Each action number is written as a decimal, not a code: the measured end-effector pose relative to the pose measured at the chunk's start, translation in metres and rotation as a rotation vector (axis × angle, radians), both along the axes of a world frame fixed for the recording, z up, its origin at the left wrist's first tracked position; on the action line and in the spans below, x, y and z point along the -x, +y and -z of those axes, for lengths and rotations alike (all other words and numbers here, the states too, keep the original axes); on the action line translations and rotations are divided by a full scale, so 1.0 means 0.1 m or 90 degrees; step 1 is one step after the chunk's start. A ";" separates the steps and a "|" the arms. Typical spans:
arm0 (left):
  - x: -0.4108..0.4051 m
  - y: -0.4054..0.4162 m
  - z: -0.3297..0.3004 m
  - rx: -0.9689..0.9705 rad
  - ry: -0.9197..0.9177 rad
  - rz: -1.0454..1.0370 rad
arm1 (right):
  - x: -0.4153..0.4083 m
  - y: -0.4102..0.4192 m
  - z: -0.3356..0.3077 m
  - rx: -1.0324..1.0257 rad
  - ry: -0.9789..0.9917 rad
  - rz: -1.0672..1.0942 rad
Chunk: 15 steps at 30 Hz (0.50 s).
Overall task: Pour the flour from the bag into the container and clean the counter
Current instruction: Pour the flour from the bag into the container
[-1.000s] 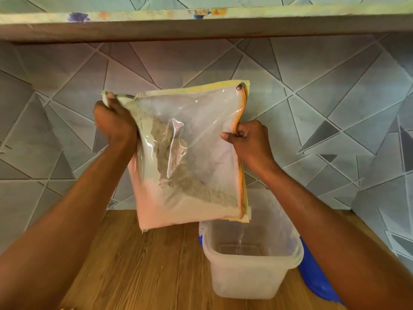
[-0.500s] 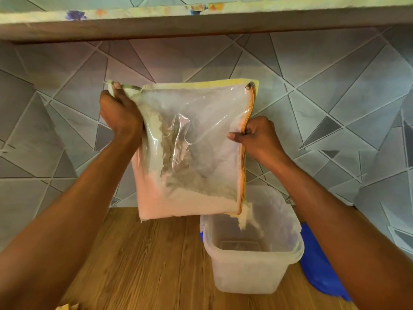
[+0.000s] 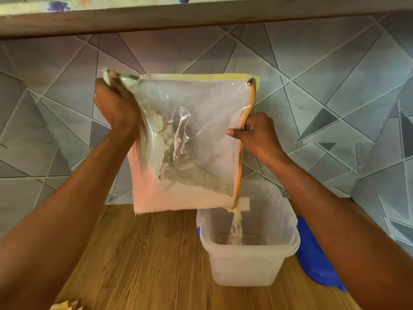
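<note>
Now that flour (image 3: 237, 227) falls faster into the container (image 3: 248, 253) | both hands' fingers closed tight on the bag (image 3: 192, 139) | pouring barely begun

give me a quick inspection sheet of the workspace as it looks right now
surface: wooden counter, no spilled flour seen
job's things: clear zip bag held up, flour stream falling from its lower right corner into the open plastic container
clutter: blue lid behind the container; tan scrap at the bottom edge
grippers: left hand grips the bag's top left corner; right hand pinches its zipper edge
cables: nothing seen
surroundings: grey tiled wall, shelf overhead
</note>
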<state>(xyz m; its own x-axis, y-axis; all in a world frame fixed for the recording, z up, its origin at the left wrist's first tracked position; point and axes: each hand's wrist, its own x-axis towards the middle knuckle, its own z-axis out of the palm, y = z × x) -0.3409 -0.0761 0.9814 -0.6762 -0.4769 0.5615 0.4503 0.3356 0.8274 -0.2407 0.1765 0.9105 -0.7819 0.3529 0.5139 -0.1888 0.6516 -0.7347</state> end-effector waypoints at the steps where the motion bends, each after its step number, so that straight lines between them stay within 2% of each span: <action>1: -0.01 0.01 -0.01 0.007 0.001 0.002 | 0.00 0.01 0.01 -0.005 -0.007 0.002; 15: -0.12 0.10 -0.03 0.003 0.006 -0.008 | -0.10 0.03 0.02 -0.013 -0.042 0.001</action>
